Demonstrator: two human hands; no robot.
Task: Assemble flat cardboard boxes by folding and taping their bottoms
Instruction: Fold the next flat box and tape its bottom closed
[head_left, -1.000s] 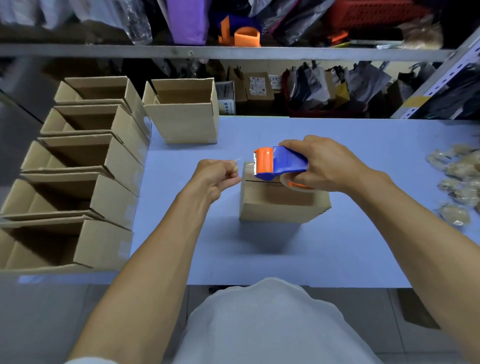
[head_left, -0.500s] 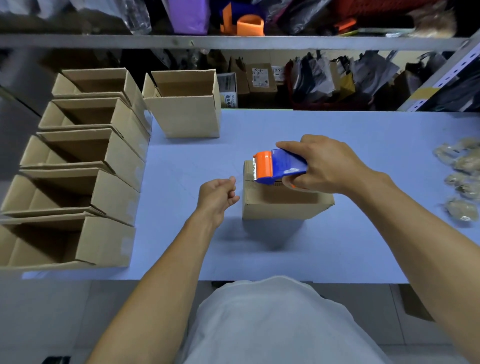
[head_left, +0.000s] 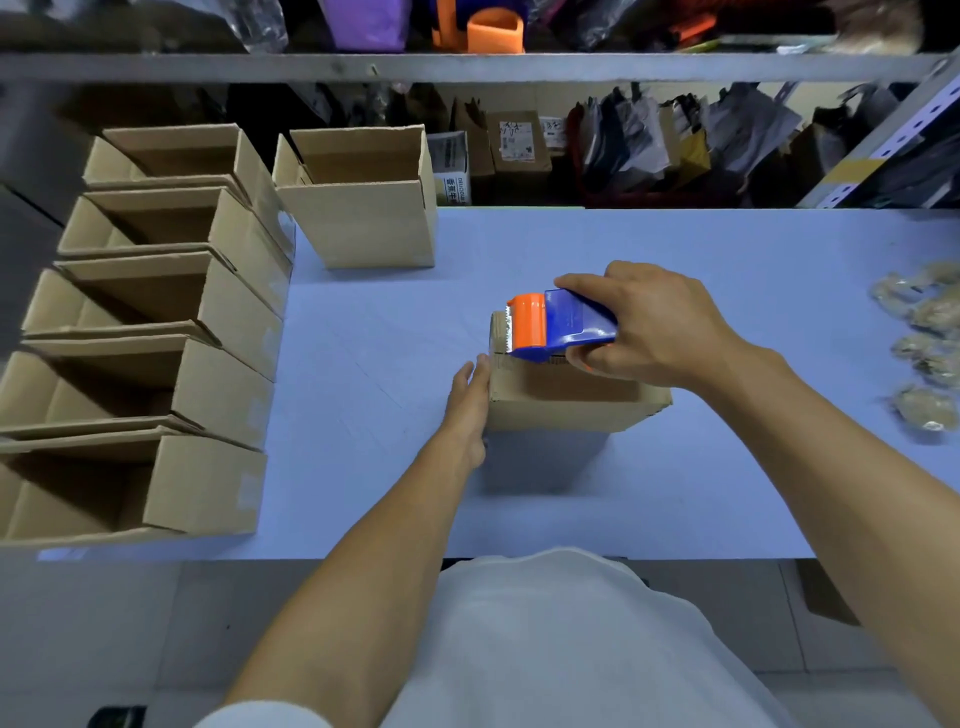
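**Taping a small brown cardboard box on the pale blue table**

Gripping a blue-and-orange plastic tape dispenser (head_left: 558, 326) in the right hand (head_left: 654, 325), fingers curled over its blue body, thumb tucked beneath. Orange end with toothed cutter pointing left, sitting on the upper face of the small brown cardboard box (head_left: 569, 397), near that face's left edge. Pressing flat against the left side wall of the same box with the left hand (head_left: 467, 402), fingers straight and together, holding nothing. Both bare forearms reaching in from the bottom of the view, over a white shirt (head_left: 545, 639).

Box standing closed-face up near the middle of the pale blue table (head_left: 374, 364), casting a dark shadow toward the near edge.

Lined up along the table's left edge: a row of five open brown cardboard boxes (head_left: 171, 332), lying on their sides with openings facing left, each touching or overlapping the next. Beside the far end of that row, one more open cardboard box (head_left: 363, 208) standing upright, flaps up, just in front of the shelving.

At the far right of the table, a scatter of small clear-wrapped beige packets (head_left: 919, 348), well apart from the box in hand.

Behind the table, a grey metal shelf (head_left: 467, 67) carrying an orange plastic object (head_left: 493, 31) and purple material; below it, small cartons and hanging dark bags, too blurred to tell further.
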